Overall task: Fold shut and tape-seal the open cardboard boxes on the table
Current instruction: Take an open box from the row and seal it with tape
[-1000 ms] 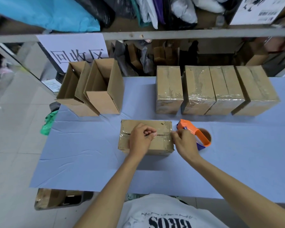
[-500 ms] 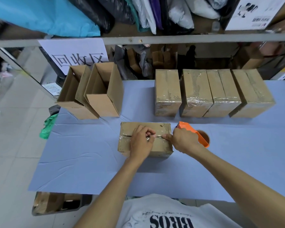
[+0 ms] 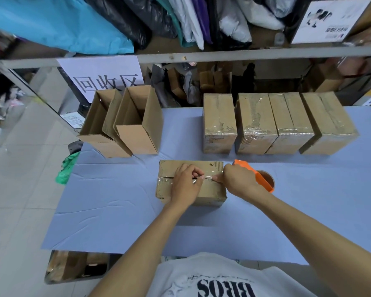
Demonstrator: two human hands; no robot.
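A closed cardboard box (image 3: 168, 169) lies in the middle of the blue table (image 3: 116, 211). My left hand (image 3: 185, 183) rests on its top, fingers curled, pinching a strip of clear tape (image 3: 208, 177) along the centre seam. My right hand (image 3: 238, 181) sits at the box's right end and grips the orange tape dispenser (image 3: 263, 181), thumb near the seam. Two open boxes (image 3: 99, 125) (image 3: 141, 125) stand upright at the back left. Several sealed, taped boxes (image 3: 219, 123) line the back right.
A metal shelf rail (image 3: 223, 54) with bags above crosses just behind the table. A green bag (image 3: 68, 168) hangs at the table's left edge. A crate (image 3: 73, 266) sits on the floor under the near-left corner.
My right hand has moved left with the dispenser, from beside the box onto its right end, close to my left hand. My left hand has stayed on the box top.
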